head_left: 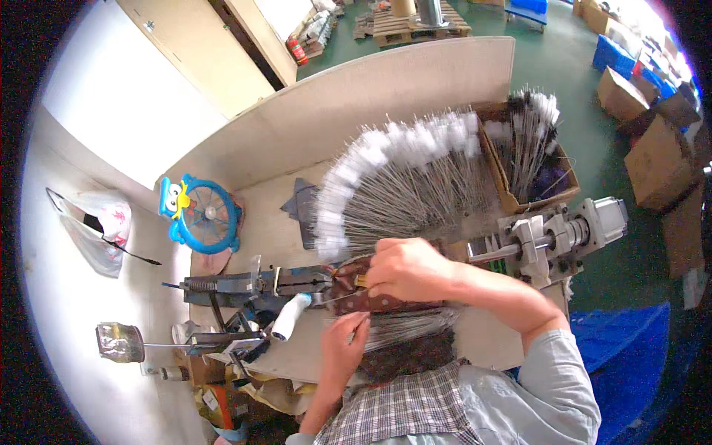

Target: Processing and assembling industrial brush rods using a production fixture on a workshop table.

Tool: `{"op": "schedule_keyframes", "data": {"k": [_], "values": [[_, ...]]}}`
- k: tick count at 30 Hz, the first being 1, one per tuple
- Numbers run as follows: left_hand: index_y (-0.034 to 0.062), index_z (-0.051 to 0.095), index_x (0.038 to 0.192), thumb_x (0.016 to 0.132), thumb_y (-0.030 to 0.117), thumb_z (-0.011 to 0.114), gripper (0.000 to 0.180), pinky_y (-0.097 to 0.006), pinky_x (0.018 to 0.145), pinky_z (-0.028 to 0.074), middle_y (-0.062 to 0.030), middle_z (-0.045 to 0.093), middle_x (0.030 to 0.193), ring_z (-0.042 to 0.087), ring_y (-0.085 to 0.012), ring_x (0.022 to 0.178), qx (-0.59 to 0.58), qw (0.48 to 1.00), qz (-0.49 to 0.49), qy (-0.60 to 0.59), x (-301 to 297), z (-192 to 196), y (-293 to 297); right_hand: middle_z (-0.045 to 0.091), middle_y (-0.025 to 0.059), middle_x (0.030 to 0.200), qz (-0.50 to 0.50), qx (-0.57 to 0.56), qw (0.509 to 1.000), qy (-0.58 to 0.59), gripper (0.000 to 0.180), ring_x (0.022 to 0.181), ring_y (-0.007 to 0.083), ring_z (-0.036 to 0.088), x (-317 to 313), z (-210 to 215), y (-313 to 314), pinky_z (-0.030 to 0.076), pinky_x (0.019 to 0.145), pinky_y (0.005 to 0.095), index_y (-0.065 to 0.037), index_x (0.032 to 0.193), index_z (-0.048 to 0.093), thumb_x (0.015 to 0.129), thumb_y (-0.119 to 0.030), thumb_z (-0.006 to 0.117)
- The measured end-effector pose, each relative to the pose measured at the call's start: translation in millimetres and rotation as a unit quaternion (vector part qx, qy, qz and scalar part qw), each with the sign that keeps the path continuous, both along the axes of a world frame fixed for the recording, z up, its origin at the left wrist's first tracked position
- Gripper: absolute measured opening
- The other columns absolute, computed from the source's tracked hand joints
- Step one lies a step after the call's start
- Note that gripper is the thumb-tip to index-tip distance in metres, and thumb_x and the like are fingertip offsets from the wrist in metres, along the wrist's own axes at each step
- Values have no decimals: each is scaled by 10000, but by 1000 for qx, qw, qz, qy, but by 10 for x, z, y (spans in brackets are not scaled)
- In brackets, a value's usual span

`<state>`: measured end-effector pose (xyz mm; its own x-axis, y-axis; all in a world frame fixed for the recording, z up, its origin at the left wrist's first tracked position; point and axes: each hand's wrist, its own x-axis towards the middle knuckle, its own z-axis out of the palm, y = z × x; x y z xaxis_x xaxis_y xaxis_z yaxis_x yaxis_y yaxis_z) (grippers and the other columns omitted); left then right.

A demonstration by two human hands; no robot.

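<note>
My right hand (pixel 406 271) reaches over a brown spotted cloth (pixel 386 303) at the middle of the bench. Its fingers are closed in a pinch, and a thin wire shows close to the fingertips. Lower and to the left, my left hand (pixel 345 343) is closed with thumb and finger together; what it holds is too small to make out. Just left of my hands are a dark metal clamp (pixel 304 282) and a white, blue-tipped handle (pixel 291 317). Beyond my right hand spreads a fan of wire brushes (pixel 415 182) with white bristle heads.
A motor-driven shaft unit (pixel 545 239) stands on the right. Behind it, a cardboard box (pixel 528 200) holds more wire brushes. Black-bristled wire brushes (pixel 408 354) lie near my lap. A blue toy-shaped fan (pixel 202 213) stands back left, before the bench's upright panel (pixel 356 93).
</note>
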<state>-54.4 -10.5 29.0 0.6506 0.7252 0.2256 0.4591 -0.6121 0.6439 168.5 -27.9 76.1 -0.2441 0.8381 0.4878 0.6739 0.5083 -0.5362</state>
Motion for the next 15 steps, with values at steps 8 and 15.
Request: {"op": "schedule_keyframes", "data": {"k": [8,15], "values": [[-19,624,952,886,192,547,234,-263,650,491,-86,641,790,594,-165,666,-399,850,221,-264,-450,-170,123,603,50,674,-70,20,993,-91,67,786,262,570,-561,-424,540,505,630,370,-83,620,591,640,-147,595],[-24,619,763,870,344,561,388,-288,514,468,-69,555,574,534,-166,500,-632,615,132,-453,-198,67,290,602,59,706,-93,-33,989,-108,59,807,257,559,-651,-315,529,493,656,380,-86,641,604,640,-142,586]]}}
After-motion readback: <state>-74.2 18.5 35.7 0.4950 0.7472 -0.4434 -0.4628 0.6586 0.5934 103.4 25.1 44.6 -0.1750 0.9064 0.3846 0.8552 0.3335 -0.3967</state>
